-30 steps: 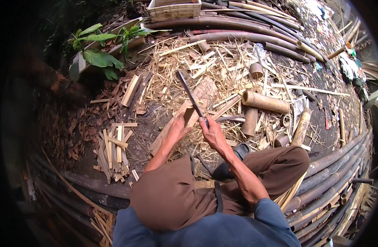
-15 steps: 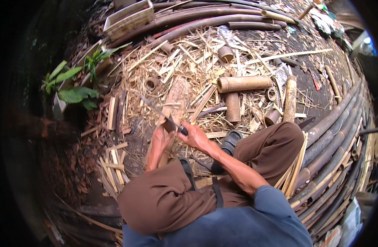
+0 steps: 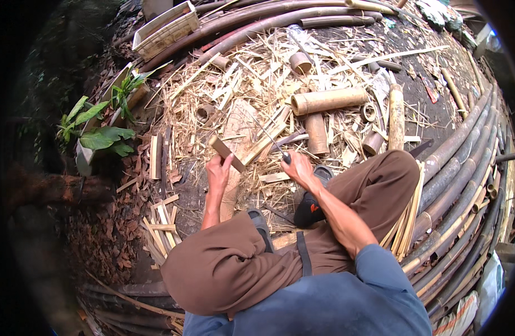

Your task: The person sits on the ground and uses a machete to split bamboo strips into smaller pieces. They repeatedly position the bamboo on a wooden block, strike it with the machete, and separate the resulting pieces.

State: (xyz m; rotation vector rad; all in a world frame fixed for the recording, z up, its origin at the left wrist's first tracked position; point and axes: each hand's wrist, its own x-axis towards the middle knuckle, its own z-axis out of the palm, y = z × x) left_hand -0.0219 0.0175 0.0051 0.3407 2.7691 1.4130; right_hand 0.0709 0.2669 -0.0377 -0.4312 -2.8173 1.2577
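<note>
My left hand (image 3: 217, 171) grips a short split piece of bamboo (image 3: 226, 152), held tilted above the worn wooden board (image 3: 235, 193). My right hand (image 3: 299, 168) is closed round the dark handle of a knife (image 3: 276, 144). The thin blade points away from me and to the left, apart from the bamboo piece. Bamboo shavings (image 3: 182, 109) and split strips lie all round the board. Just beyond the knife is a pale split bamboo strip (image 3: 268, 143).
A thick bamboo section (image 3: 330, 101) lies across another bamboo tube (image 3: 317, 134) ahead to the right. Long bamboo poles (image 3: 453, 173) are stacked at my right. To the left are a leafy plant (image 3: 95, 137) and a small pile of strips (image 3: 162, 227). A plastic crate (image 3: 165, 31) sits far left.
The knife has come away from the bamboo piece, my right hand moving right and slightly up. My left hand has raised and turned the piece.
</note>
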